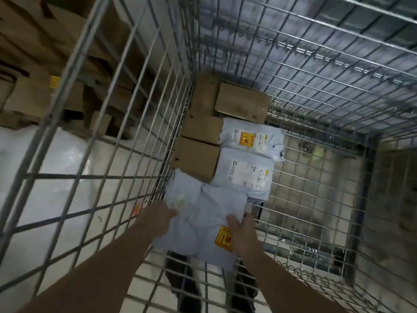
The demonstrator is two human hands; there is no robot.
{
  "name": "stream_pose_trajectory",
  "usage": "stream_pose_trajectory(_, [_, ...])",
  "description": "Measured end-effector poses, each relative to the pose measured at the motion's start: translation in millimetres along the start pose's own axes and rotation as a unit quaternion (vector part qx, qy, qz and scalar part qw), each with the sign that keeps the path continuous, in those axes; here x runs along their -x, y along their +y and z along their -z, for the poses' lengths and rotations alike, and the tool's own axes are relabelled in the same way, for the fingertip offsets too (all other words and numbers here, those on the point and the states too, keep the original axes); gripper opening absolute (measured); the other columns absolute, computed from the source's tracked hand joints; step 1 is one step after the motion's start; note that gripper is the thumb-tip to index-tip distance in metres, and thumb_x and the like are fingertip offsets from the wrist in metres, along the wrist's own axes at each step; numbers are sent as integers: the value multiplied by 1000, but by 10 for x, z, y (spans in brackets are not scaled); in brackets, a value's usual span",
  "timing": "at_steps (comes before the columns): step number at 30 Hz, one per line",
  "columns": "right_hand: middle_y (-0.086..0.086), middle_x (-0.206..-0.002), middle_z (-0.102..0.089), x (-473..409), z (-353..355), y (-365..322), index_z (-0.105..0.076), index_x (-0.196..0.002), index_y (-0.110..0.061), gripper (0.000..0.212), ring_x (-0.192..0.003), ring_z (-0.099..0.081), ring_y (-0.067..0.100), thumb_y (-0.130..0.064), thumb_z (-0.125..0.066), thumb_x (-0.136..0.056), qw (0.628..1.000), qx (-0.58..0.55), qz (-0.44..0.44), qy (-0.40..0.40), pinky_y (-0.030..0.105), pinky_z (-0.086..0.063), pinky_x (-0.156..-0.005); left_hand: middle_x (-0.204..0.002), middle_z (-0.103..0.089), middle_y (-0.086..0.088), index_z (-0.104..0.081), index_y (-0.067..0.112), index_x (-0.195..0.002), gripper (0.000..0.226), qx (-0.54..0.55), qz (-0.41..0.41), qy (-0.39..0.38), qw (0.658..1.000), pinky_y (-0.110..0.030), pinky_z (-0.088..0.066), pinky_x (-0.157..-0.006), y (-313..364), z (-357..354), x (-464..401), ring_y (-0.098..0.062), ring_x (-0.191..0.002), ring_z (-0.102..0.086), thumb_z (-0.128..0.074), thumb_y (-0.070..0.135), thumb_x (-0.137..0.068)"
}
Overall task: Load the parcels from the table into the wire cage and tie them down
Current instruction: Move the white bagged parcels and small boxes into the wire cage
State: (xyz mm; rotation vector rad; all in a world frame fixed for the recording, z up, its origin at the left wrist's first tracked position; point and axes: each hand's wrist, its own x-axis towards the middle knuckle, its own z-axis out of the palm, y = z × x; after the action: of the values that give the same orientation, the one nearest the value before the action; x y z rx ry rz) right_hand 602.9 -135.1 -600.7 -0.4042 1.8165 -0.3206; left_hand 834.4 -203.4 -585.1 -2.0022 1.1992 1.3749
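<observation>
While you lower the pale grey plastic mailer bag with the yellow warning sticker [203, 224] into the silver wire mesh cage [316, 64], the loading is already partly done. Your left hand [159, 216] keeps a narrow grip on the left edge of this bag, and your right hand [241, 231] holds the right edge beside the sticker, thumb on top. The bag is inside the cage, at its near left corner, and it seems not yet set down; I cannot tell if it touches the floor of the cage.

Along the left wall three brown cardboard boxes [198, 154] stand in a row, and a fourth flat brown cardboard box [242, 105] lies at the far end. Beside them are two more grey mailer bags with white labels [248, 168], one behind the other. The right half of the cage floor shows bare mesh.

No tabletop is in view, so I cannot say how many parcels remain there. No strap or cord is visible, so I judge that the tying down is not yet begun.
</observation>
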Motion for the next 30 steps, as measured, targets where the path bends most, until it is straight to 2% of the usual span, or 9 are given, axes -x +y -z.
stream_pose_trajectory(4, [3, -93, -66, -163, -101, 84, -43, -117, -18, 27, -81, -70, 23, -33, -58, -100, 1000, -17, -16, 4, 47, -61, -76, -137, -56, -21, -45, -3, -140, 49, -23, 18, 22, 999, -35, -45, -98, 61, -116, -143, -36, -127, -55, -48, 34, -107])
stream_pose_trajectory(8, [7, -103, -66, -355, -186, 133, -41, -119, -21, 28, -89, -69, 26, -33, -58, -100, 1000, 5, -3, 2, 48, -59, -81, -107, -59, -12, -52, 0, -136, 42, -34, 10, 20, 999, -33, -44, -99, -74, -208, -321, -33, -125, -56, -45, 30, -108])
stream_pose_trajectory(11, [9, -113, -63, -515, -287, 176, -39, -116, -23, 27, -97, -65, 27, -32, -59, -99, 1000, 27, 15, 2, 52, -55, -89, -132, -62, -14, -60, 10, -135, 37, 10, -17, 25, 999, -38, -46, -102, -242, -302, -457, -29, -121, -59, -46, 31, -107])
stream_pose_trajectory(15, [5, -110, -63, -724, -442, 216, -41, -120, -26, 24, -95, -64, 25, -33, -55, -102, 999, 36, 34, -14, 48, -55, -89, -140, -59, -12, -55, 14, -140, 45, 27, -10, 23, 999, -43, -45, -107, -317, -375, -674, -31, -123, -58, -41, 42, -108])
stream_pose_trajectory(19, [7, -122, -63, -929, -580, 289, -46, -138, -18, 39, -107, -61, 27, -34, -51, -103, 997, 65, 38, -16, 39, -50, -94, -150, -44, -21, -42, 3, -148, 42, -71, 8, 19, 997, -36, -41, -106, -178, -381, -775, -37, -135, -48, -36, 22, -111])
stream_pose_trajectory(22, [11, -127, -61, -1011, -596, 328, -47, -138, -14, 45, -117, -59, 32, -41, -49, -102, 993, 110, 46, -20, 42, -49, -98, -141, -54, -18, -56, 6, -134, 35, -134, -14, 13, 991, -34, -46, -102, -219, -455, -885, -33, -125, -56, -38, 19, -109])
stream_pose_trajectory(25, [8, -122, -65, -940, -479, 269, -47, -137, -16, 49, -111, -63, 30, -49, -49, -100, 990, 132, 39, -28, 39, -51, -91, -143, -52, -18, -55, 2, -135, 35, -150, -3, 2, 989, -34, -43, -104, -149, -419, -808, -32, -130, -53, -35, 16, -109])
stream_pose_trajectory(27, [4, -107, -69, -833, -327, 194, -46, -136, -17, 52, -96, -68, 24, -54, -50, -98, 988, 146, 45, -23, 39, -55, -82, -143, -51, -22, -48, -2, -138, 37, -122, 16, 14, 992, -36, -43, -103, -24, -295, -655, -36, -131, -52, -38, 18, -110])
stream_pose_trajectory(30, [3, -95, -70, -543, -12, -38, -57, -122, -13, 46, -82, -68, 18, -52, -48, -99, 975, 212, 69, -23, 40, -58, -74, -126, -63, -25, -60, 8, -104, 28, -80, -14, 4, 997, -37, -49, -93, 121, -91, -340, -33, -105, -62, -44, 30, -108])
